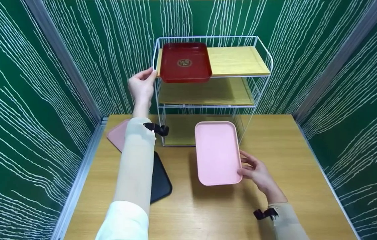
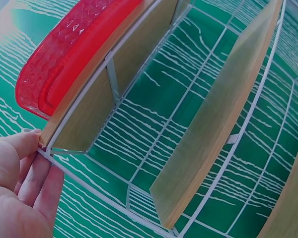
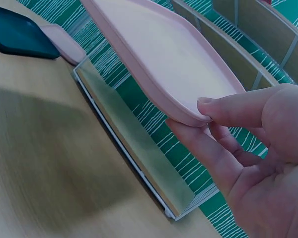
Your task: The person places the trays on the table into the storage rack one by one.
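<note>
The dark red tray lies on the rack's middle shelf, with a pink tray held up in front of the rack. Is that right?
Not quite: the dark red tray lies on the top shelf of the rack, not the middle, as the head view shows. The pink tray is indeed in front.

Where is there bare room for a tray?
Bare: yellow wooden top shelf, right of red rectangular tray; yellow wooden middle shelf beneath; brown wooden tabletop between right hand and green right wall. Crowded: tabletop's left, with flat black tray and flat pink tray.
</note>
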Demonstrator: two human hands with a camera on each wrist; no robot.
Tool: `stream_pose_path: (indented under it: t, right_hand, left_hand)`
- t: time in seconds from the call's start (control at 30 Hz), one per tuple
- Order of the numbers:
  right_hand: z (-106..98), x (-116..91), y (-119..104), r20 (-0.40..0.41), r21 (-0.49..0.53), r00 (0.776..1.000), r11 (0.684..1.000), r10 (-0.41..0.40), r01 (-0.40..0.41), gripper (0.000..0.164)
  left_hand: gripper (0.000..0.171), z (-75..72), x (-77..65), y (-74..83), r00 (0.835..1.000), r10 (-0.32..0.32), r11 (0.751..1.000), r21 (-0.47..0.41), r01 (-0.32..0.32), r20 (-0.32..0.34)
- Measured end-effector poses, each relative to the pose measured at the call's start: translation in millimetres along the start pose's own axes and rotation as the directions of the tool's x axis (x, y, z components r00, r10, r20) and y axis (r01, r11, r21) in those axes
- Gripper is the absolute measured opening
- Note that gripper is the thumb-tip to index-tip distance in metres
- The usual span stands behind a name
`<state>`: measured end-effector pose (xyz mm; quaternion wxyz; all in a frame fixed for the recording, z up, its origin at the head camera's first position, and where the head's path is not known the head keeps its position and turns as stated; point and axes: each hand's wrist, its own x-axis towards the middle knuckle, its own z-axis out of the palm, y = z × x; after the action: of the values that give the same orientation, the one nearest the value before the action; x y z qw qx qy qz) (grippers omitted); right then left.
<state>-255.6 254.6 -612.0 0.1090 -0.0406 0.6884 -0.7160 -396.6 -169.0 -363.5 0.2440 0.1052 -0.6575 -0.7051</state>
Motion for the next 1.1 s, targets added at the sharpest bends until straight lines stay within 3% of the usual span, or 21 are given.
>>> stream_pose_path:
  t: [0.2, 0.43, 0.8, 1.1]
  right_hand:
    - [3.3, 1.5, -12.7, 0.012, 0.074, 0.999, 0.997, -0.039, 0.038, 0.084]
    - [9.5, 6.0, -33.7, -0.013, 0.091, 0.997, 0.992, -0.082, 0.083, 0.082]
    - [16.7, 18.0, -65.7, -0.022, 0.065, 0.995, 0.993, -0.099, 0.100, 0.083]
    - [29.8, 39.4, -85.6, -0.045, 0.058, 0.995, 0.994, -0.093, 0.096, 0.084]
  left_hand:
    - [0.020, 0.2, -0.9, -0.1, 1.000, 0.001, 1.000, 0.013, -0.001, 0.006]
    - [0.021, 0.3, 0.1, -0.9, 1.000, 0.012, 1.000, 0.014, -0.012, 0.013]
    - [0.021, -0.4, 0.5, -0.5, 1.000, 0.004, 1.000, 0.013, -0.004, 0.018]
    - [0.023, -0.9, -0.9, -1.4, 1.000, -0.003, 1.000, 0.011, 0.003, 0.007]
